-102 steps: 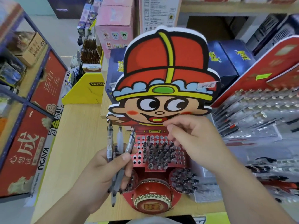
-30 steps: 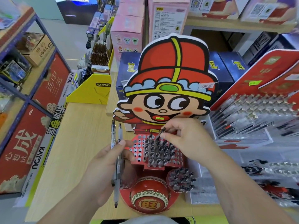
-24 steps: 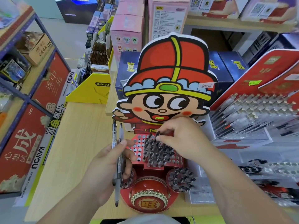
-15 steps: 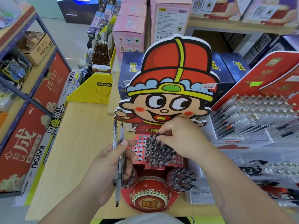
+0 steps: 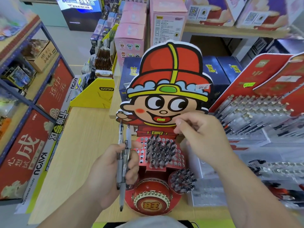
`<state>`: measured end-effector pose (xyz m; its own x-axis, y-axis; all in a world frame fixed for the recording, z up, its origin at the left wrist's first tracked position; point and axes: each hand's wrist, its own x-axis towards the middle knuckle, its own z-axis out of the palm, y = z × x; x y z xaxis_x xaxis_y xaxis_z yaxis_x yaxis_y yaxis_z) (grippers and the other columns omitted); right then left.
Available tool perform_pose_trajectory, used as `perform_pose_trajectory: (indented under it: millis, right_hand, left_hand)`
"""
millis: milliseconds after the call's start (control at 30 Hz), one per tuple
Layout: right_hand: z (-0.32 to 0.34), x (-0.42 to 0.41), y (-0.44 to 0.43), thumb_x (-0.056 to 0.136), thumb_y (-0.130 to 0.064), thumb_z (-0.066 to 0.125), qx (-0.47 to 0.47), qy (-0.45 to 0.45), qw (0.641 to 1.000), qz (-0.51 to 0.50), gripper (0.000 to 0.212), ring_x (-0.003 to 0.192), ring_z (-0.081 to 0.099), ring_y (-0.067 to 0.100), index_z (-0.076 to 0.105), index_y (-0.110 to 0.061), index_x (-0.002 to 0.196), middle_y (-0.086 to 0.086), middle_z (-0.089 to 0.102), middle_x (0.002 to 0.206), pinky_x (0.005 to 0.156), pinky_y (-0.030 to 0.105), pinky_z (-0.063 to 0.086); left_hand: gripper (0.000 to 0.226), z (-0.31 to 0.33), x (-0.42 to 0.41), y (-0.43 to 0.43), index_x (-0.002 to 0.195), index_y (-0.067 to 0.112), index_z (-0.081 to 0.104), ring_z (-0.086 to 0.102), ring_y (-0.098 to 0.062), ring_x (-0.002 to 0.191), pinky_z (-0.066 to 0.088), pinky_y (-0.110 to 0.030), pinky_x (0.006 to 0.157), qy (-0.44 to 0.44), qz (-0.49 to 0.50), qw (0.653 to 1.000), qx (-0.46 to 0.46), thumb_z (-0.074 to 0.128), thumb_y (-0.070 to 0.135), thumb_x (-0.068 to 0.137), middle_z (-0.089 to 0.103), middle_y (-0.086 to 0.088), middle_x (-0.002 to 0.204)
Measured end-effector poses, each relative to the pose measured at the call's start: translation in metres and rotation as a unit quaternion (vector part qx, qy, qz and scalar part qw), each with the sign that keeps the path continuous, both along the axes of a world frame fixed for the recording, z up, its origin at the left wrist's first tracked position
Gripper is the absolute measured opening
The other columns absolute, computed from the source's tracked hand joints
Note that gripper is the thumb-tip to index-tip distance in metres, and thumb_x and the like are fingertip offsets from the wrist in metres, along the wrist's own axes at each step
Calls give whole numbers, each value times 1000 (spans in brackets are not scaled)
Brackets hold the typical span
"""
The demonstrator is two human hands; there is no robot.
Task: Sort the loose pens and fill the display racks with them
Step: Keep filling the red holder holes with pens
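Pens (image 5: 121, 137) stand upright in my left hand (image 5: 108, 173), a small bundle gripped between the thumb and curled fingers, with ends sticking out above and below the fist. Just right of that hand is the cartoon-figure display rack (image 5: 171, 66), red cardboard with a big-eyed face under a red hat. Its perforated tier (image 5: 181, 159) lies between my two hands, and a cluster of dark-capped pens (image 5: 160, 152) fills the middle holes; the holes nearest my left fingers are bare. My right hand (image 5: 204, 139) hovers above the far right corner of that tier, in front of the figure's chin. Its fingers are loosely bent, the thumb is apart from the forefinger, and I see no pen in them. Below my right wrist a round holder of more dark pens (image 5: 183, 181) sits beside the rack's red drum (image 5: 152, 201). Everything rests on a wooden counter (image 5: 79, 145) that stretches out left of my left hand. Off to the right of my right hand, a second red rack (image 5: 269, 76) carries rows of clear pens.
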<state>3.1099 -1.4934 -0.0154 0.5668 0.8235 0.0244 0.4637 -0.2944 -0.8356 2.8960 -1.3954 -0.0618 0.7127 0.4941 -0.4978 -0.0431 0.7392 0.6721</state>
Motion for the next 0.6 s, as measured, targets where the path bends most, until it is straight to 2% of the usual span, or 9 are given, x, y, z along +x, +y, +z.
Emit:
perform_pose_trajectory:
  millis: [67,133,233,333,433,533,600]
  right_hand:
    - [1,-7,-7,95,-27,64,9,40,999,7,13,69,65,8,74,-32,89,-12,72,77,63,33,54]
    - [-3,-17,-11,91,-31,68,-14,61,997,33,7,67,63,8,74,-33,89,-12,70,79,65,33,56]
    - [-12,-35,-15,84,-37,76,-33,109,991,72,10,66,62,9,74,-35,93,-10,69,82,65,34,58]
    - [-17,-46,-17,79,-36,83,-36,136,987,80,21,63,59,16,72,-36,96,-6,69,81,65,32,56]
    - [-16,-50,-21,75,-35,86,-26,143,986,78,22,58,51,5,72,-34,92,-5,65,74,58,22,49]
    - [-18,-50,-23,78,-28,85,-13,162,983,81,14,60,53,10,74,-27,86,2,59,67,61,33,50]
    - [-18,-50,-25,78,-23,84,-2,202,976,85,12,62,56,16,74,-22,84,14,58,69,65,41,53]
  left_hand:
    - [24,4,6,-4,97,9,62,29,-18,47,25,-30,47,-6,3,1000,17,49,29,92,35,-8,66]
    - [13,7,13,-7,93,12,57,30,-19,50,23,-32,50,5,-6,998,56,60,24,90,38,-9,67]
    - [18,9,22,-16,87,13,56,33,-19,49,26,-29,47,28,-11,994,105,69,24,90,44,-10,67]
    - [19,13,27,-25,97,11,59,37,-19,46,33,-28,44,24,-2,994,105,63,26,87,45,-12,65]
    - [21,15,29,-33,105,9,62,40,-18,46,33,-28,45,29,0,994,101,59,26,94,47,-11,65]
    - [25,18,28,-39,116,10,66,38,-18,45,28,-30,48,34,-27,994,100,49,25,104,46,-13,61]
    - [26,20,28,-42,116,14,69,39,-19,46,29,-30,46,23,-35,994,101,48,26,104,49,-15,65]
